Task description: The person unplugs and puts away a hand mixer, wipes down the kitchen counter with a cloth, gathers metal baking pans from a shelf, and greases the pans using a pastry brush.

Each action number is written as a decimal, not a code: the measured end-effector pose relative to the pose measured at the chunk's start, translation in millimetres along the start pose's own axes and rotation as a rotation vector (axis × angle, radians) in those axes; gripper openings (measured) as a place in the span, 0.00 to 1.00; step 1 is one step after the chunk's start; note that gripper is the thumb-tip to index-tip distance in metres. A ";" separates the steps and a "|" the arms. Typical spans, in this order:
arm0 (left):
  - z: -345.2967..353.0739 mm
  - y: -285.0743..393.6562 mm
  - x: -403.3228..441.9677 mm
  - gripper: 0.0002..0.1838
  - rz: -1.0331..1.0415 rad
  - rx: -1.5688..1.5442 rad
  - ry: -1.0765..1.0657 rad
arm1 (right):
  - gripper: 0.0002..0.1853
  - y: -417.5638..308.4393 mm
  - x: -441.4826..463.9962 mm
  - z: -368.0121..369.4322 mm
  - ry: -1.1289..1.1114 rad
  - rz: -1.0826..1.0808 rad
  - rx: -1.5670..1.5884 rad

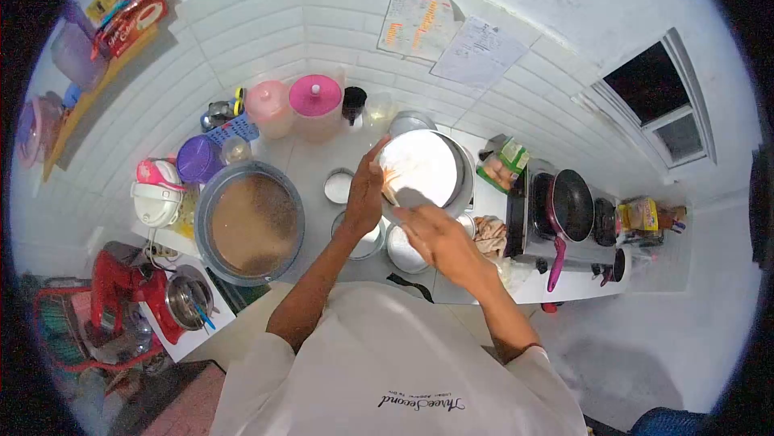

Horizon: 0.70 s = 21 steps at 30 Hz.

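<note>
A round vessel with a bright white inside [421, 164] sits over or within a larger metal pot [464, 182]; whether the white is a powder I cannot make out. My left hand [368, 198] grips its left rim, fingers pointing up along the side. At the near rim is my right hand [442, 247], its fingers fairly straight and reaching left, slightly blurred. Close by stand a round tin holding something white [407, 249], a bowl of white stuff [363, 241] partly behind my left forearm, and a small white-filled dish [339, 188].
A large grey basin of brown liquid [251, 222] stands at left. Pink-lidded containers [316, 97] line the wall. A stove with a frying pan [573, 206] is at right, its purple handle sticking out. A red stand mixer [121, 299] stands lower left.
</note>
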<state>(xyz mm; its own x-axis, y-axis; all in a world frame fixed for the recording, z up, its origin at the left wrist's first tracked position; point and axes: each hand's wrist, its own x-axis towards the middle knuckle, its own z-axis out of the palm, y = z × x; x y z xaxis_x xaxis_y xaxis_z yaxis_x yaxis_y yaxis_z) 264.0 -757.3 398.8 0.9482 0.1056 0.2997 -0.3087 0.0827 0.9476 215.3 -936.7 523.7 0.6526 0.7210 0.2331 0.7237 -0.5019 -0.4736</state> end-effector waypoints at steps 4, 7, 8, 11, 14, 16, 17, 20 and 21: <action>-0.7 14.5 0.0 0.28 -0.022 0.139 -0.086 | 0.29 1.3 12.3 -15.2 -0.151 -0.001 -0.312; -5.1 21.5 0.4 0.26 -0.055 0.253 -0.100 | 0.23 6.6 15.0 -34.0 -0.158 0.041 -0.479; -8.4 24.2 2.4 0.26 -0.055 0.275 -0.077 | 0.21 5.7 13.9 -41.1 -0.210 0.077 -0.505; -13.5 23.3 2.8 0.26 -0.005 0.389 -0.026 | 0.16 4.2 4.8 -33.2 -0.251 0.070 -0.503; -9.1 25.0 2.7 0.26 0.050 0.454 -0.004 | 0.19 -0.4 1.9 -18.5 -0.262 0.140 -0.330; -8.1 23.4 0.5 0.25 0.019 0.420 -0.014 | 0.20 8.2 2.5 -15.9 -0.118 0.248 -0.429; -6.9 23.1 -2.1 0.26 0.007 0.395 -0.026 | 0.20 12.1 5.3 -16.4 -0.046 0.301 -0.477; -2.7 25.3 -6.3 0.26 0.013 0.337 -0.058 | 0.18 32.4 12.0 -12.4 0.185 0.317 -0.128; -3.3 25.1 -5.2 0.27 0.041 0.330 -0.069 | 0.17 29.1 14.3 -11.7 0.227 0.209 -0.106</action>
<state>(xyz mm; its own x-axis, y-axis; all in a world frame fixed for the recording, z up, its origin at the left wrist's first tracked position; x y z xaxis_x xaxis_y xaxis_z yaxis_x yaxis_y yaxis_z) 251.1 -752.5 420.7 0.9417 0.0337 0.3348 -0.3168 -0.2465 0.9159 248.3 -946.5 523.1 0.8146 0.4776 0.3291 0.5799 -0.6834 -0.4434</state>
